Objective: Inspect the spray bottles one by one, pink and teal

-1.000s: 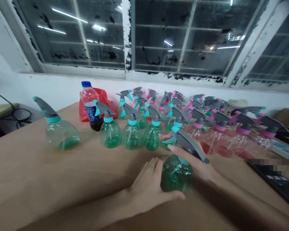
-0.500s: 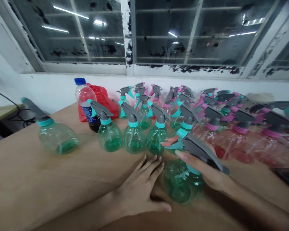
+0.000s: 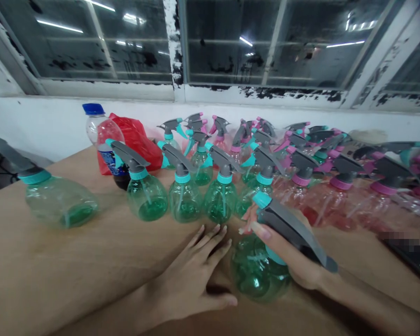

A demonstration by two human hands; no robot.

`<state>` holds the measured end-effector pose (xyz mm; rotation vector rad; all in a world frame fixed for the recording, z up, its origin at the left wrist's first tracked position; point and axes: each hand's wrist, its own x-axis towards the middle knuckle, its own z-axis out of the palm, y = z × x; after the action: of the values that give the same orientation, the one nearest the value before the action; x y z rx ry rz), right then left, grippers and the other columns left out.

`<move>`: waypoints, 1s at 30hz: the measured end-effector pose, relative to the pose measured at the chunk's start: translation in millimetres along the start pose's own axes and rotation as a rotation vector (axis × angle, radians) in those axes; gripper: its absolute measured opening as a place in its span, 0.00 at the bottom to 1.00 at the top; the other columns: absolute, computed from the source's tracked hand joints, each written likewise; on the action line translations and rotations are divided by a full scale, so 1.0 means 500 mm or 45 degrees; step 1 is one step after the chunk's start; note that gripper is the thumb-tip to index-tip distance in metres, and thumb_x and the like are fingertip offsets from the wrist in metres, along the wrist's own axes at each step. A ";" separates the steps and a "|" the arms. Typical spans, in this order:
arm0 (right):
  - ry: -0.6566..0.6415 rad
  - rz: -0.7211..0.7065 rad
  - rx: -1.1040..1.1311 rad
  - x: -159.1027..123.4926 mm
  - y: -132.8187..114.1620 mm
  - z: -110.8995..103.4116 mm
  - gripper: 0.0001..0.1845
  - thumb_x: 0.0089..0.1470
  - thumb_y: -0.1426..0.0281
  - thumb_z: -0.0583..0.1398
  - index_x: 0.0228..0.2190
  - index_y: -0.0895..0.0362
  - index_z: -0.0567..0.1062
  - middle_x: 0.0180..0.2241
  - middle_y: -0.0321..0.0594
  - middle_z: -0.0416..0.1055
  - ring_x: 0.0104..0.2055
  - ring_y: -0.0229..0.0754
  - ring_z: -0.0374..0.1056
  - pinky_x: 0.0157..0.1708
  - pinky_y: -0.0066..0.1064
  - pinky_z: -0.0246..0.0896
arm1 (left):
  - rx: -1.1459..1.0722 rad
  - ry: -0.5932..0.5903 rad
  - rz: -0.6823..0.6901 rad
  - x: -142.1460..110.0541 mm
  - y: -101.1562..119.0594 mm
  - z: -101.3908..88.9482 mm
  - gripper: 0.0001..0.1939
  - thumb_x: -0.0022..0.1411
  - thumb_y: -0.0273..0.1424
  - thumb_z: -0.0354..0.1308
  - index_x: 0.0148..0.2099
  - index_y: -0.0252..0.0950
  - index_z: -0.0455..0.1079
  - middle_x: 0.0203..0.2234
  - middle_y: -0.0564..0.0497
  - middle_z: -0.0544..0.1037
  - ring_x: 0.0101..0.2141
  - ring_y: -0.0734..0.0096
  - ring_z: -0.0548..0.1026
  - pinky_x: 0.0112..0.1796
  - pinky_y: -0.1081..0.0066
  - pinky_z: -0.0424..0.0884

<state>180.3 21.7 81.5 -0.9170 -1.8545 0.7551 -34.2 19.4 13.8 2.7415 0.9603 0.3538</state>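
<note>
My right hand (image 3: 294, 254) is wrapped round the neck and trigger of a green spray bottle (image 3: 257, 275) with a grey and turquoise head. The bottle leans over at the front of the table, and my fingers partly hide its collar and trigger. Left of it, my left hand (image 3: 199, 273) lies on the wooden table (image 3: 119, 270) with fingers spread, holding nothing. Just beyond those fingertips stand several more spray bottles (image 3: 220, 200) with green liquid and turquoise collars. At the left, another clear green spray bottle (image 3: 61, 200) sits apart.
Behind, rows of pink spray bottles (image 3: 341, 205) fill the right side. A soda bottle with a blue cap (image 3: 107, 151) stands by a red plastic bag (image 3: 136, 142). A dark, partly blurred flat object (image 3: 409, 261) lies at the right edge. Wall and window (image 3: 231, 46) bound the back.
The view has shifted slightly, so the standing bottles appear further left. My right hand has curled its fingers more round the sprayer's trigger. My left hand stays spread on the table.
</note>
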 end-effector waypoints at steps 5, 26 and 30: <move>-0.015 0.094 0.021 0.001 -0.001 0.001 0.11 0.56 0.59 0.57 0.40 0.48 0.73 0.25 0.33 0.71 0.24 0.41 0.68 0.28 0.35 0.66 | 0.017 0.007 0.030 -0.001 -0.005 0.001 0.42 0.60 0.54 0.53 0.66 0.35 0.51 0.63 0.41 0.51 0.62 0.47 0.48 0.59 0.48 0.45; -0.027 -0.002 0.263 -0.003 0.019 0.006 0.12 0.56 0.64 0.59 0.43 0.50 0.72 0.38 0.35 0.73 0.41 0.40 0.71 0.38 0.31 0.67 | 0.171 -0.018 0.060 -0.004 -0.007 0.004 0.38 0.62 0.54 0.50 0.65 0.33 0.54 0.64 0.42 0.51 0.63 0.52 0.47 0.60 0.52 0.42; -0.039 -0.004 0.245 -0.002 0.016 0.004 0.12 0.56 0.65 0.59 0.43 0.51 0.72 0.39 0.36 0.73 0.41 0.40 0.72 0.40 0.32 0.67 | 0.176 -0.044 0.053 -0.003 -0.006 0.003 0.38 0.63 0.54 0.49 0.65 0.34 0.53 0.64 0.42 0.51 0.63 0.53 0.47 0.60 0.51 0.43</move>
<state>181.1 24.7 73.8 -0.7824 -1.7734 0.9325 -36.7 20.3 11.3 2.8855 0.9538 0.2545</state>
